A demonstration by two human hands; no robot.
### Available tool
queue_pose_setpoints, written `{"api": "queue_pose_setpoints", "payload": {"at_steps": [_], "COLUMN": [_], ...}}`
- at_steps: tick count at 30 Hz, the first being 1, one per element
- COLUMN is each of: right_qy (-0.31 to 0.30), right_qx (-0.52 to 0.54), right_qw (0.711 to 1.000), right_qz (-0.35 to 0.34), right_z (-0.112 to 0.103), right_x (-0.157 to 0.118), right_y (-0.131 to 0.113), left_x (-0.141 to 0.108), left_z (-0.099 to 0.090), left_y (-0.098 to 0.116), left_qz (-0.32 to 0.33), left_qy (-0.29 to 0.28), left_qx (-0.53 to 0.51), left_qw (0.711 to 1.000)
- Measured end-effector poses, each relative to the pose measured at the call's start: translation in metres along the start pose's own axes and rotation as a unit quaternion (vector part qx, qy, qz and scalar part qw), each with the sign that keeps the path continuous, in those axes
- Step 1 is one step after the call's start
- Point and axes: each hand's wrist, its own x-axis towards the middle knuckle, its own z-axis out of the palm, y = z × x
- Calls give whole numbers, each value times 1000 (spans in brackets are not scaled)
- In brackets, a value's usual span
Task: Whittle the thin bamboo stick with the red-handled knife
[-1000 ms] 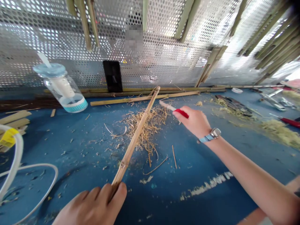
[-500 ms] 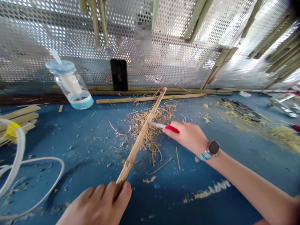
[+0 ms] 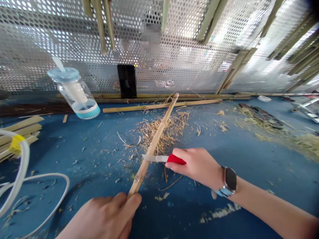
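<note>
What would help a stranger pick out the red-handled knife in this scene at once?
Start at the blue, scrap-strewn workbench. Near its middle, a long, pale bamboo stick slants over a heap of straw-coloured shavings. Beside it, the right hand, with a black-faced wristwatch, grips a small knife: bright red handle, pale blade held across the stick.

Site is a bamboo-craft workshop: a worn blue workbench point(image 3: 62, 156) bears bamboo shavings point(image 3: 164, 132), with bamboo strips point(image 3: 99, 23) racked on a perforated metal screen point(image 3: 50, 39) behind the workbench.
</note>
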Motion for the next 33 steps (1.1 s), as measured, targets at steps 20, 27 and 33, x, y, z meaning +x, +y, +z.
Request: {"api": "queue_pose_setpoints", "payload": {"at_steps": [20,27,33], "right_qy": [20,-2,9], "right_qx": [-22,-11,-56], "right_qw": [996,998,995], "right_qz": [79,63,77], "right_z": [-7,-8,-11], "right_x": [9,7,11], "right_y": [26,23,24], "left_x": [6,4,6], "left_z": [-6,-5,-4], "left_y": [12,11,7], "left_qz": [27,23,13], "left_qy": [12,20,18], "left_qx": [60,34,-13], "left_qw": [998,999,1000]}}
